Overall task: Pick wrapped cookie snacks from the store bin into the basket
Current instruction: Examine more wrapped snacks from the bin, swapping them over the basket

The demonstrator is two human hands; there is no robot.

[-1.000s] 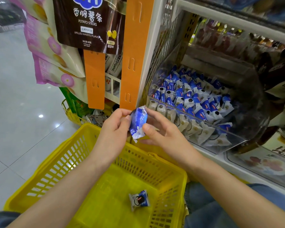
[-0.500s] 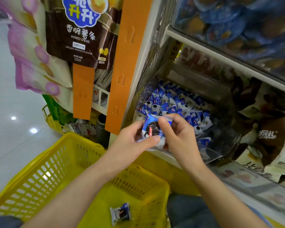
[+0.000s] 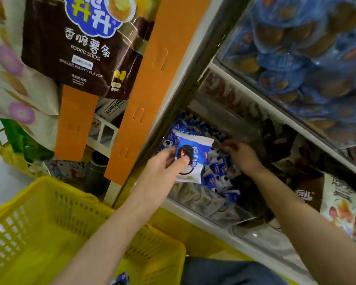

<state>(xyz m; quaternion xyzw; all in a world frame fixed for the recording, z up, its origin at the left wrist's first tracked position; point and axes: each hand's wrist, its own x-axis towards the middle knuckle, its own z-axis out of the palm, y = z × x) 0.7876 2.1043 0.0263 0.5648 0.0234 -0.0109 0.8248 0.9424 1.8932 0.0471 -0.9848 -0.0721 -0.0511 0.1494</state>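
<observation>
My left hand (image 3: 166,163) pinches a blue and white wrapped cookie snack (image 3: 191,159) between thumb and fingers, holding it up in front of the clear store bin (image 3: 203,200). Several more blue and white cookie packs (image 3: 218,171) fill that bin. My right hand (image 3: 242,154) reaches into the bin over the pile, blurred, its fingers curled downward; whether it holds a pack is unclear. The yellow basket (image 3: 49,219) sits below my left forearm, and the corner of one cookie pack (image 3: 119,279) shows at its bottom edge.
An orange hanging strip (image 3: 150,87) and a brown potato stick bag (image 3: 78,48) hang to the left of the bin. A shelf above holds blue packs of cakes (image 3: 300,58). Other snack bags (image 3: 341,206) lie to the right.
My right hand has let go of the cookie snack and moved right into the bin. My left hand keeps the snack alone. The view has tilted up and closer to the shelf.
</observation>
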